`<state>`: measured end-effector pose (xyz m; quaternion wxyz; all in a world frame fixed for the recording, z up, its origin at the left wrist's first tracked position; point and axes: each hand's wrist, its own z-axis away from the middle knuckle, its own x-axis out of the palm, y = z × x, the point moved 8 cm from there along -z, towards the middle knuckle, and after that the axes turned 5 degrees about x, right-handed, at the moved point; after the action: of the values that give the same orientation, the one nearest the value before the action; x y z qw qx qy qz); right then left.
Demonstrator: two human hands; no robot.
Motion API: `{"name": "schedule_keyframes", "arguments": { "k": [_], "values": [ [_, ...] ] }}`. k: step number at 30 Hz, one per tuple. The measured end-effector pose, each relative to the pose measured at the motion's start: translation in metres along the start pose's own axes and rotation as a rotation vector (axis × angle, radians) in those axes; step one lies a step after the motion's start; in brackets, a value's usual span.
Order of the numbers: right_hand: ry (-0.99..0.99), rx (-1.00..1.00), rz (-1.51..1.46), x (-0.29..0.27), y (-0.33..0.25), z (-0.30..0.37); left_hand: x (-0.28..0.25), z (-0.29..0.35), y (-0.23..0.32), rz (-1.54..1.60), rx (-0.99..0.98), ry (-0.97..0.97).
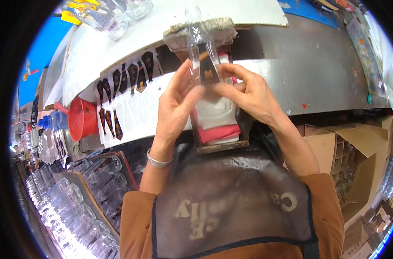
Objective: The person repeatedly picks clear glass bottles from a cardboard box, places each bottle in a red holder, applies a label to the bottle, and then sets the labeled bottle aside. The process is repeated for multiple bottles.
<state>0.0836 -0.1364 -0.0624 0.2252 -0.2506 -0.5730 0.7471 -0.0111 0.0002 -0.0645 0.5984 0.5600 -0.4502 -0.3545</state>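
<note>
A clear glass bottle [200, 36] lies in front of me on a wooden stand [224, 146], its neck pointing away over a cloth-wrapped rest [175, 38]. On its upper side is a dark, tie-shaped decal [209, 71] with a gold emblem and an orange stripe. My left hand [177, 103] grips the bottle's left side, its thumb by the decal's lower edge. From the right, my right hand [250, 93] holds the other side, fingers bent and thumb near the same edge. Folded red cloth [218, 134] and white cloth lie under the bottle's base.
A sheet of tie-shaped decals [133, 116] lies left of the stand, beside a red plastic funnel-like vessel [82, 118]. More clear bottles stand at far left [114, 28] and in crates [82, 211] lower left. Right, below the metal tabletop [300, 64], sits a divided cardboard box [365, 172].
</note>
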Motion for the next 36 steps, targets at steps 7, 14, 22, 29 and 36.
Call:
{"name": "schedule_keyframes", "arguments": {
  "k": [7,14,22,29,36],
  "values": [
    [-0.015,-0.048,-0.029,-0.025,-0.012,-0.041,-0.001,-0.019,0.039,-0.428,0.300,0.087],
    [0.042,0.006,0.130,-0.022,-0.035,-0.065,0.011,-0.023,0.051,-0.785,0.409,0.074],
    [0.061,-0.018,0.250,-0.020,-0.042,-0.070,0.015,-0.022,0.053,-0.848,0.487,0.091],
    [0.039,-0.004,0.256,-0.018,-0.044,-0.071,0.014,-0.022,0.051,-0.837,0.494,0.112],
    [0.009,-0.013,0.173,-0.018,-0.037,-0.074,0.006,-0.023,0.043,-0.550,0.426,0.135]
  ]
}}
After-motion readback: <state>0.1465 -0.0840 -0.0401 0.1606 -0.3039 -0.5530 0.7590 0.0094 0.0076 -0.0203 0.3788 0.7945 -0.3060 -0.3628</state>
